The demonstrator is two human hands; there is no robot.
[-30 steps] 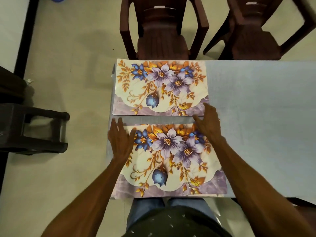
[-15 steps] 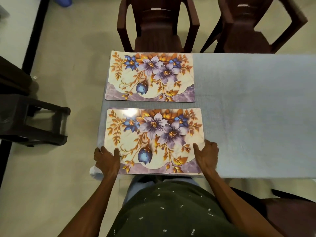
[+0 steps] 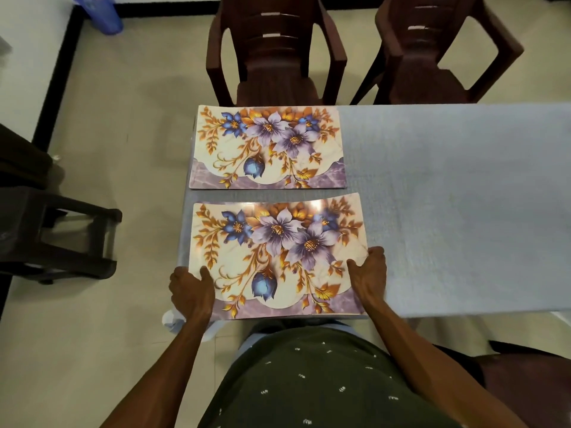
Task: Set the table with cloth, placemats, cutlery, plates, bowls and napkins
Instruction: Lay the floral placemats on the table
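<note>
left hand [image 3: 192, 288] and right hand [image 3: 369, 274] pinch near glossy floral rectangular placemat [image 3: 278, 257] by its side edges on pale blue cloth [image 3: 448, 196]; far right corner bowed up, could slide crooked or drag cloth.

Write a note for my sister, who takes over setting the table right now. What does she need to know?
Left hand and right hand each grip a side of the near placemat, thumbs on top; its far right corner looks slightly lifted.
Far placemat lies flat by the chair.
Done: cloth spread, two mats out.
Left: settle the near mat, more mats, then cutlery, plates, bowls and napkins; none are in view.
</note>
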